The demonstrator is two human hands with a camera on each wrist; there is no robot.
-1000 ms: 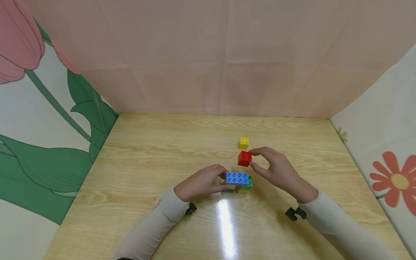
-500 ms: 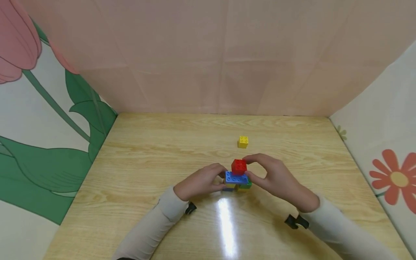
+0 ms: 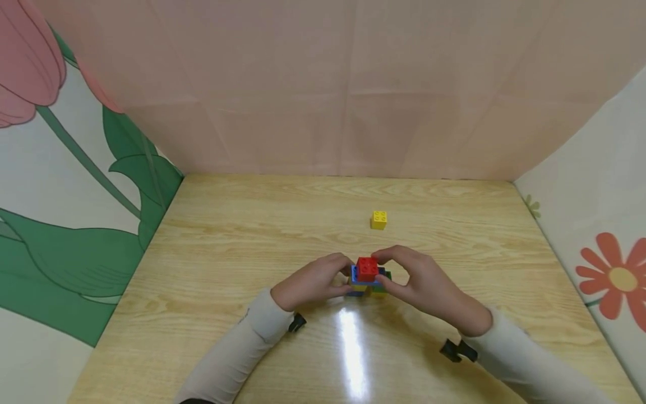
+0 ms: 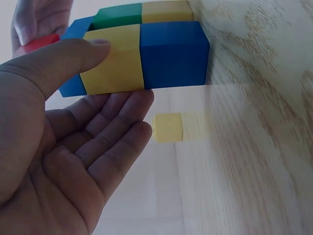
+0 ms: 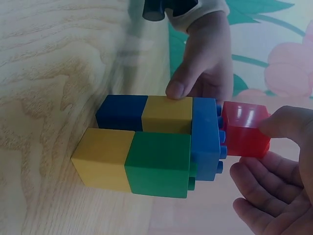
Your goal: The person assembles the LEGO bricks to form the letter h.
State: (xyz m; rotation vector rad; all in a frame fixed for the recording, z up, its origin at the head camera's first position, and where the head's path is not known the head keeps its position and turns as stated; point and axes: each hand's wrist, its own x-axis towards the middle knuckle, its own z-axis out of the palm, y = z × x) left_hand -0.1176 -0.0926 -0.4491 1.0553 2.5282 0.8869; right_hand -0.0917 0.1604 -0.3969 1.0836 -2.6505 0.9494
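My right hand [image 3: 429, 286] pinches a red toy brick [image 3: 367, 269] between thumb and fingers, over the left part of a long blue brick [image 5: 205, 139]. In the right wrist view the red brick is right at the blue studs; whether it is pressed on, I cannot tell. The blue brick bridges two stacks: a yellow brick [image 4: 115, 61] on a dark blue brick [image 4: 173, 56], and a green brick [image 5: 159, 161] on a yellow brick [image 5: 102, 156]. My left hand [image 3: 315, 281] grips the upper yellow brick of the left stack, thumb on its near side.
One loose yellow brick [image 3: 379, 220] stands on the wooden table [image 3: 242, 235] behind the stacks. A pink wall covering [image 3: 303, 123] rises at the table's back edge, with flower-patterned panels on both sides.
My right hand has carried the red brick left and toward me, down onto the long blue brick's studs. The left hand has stayed in place on the stack.
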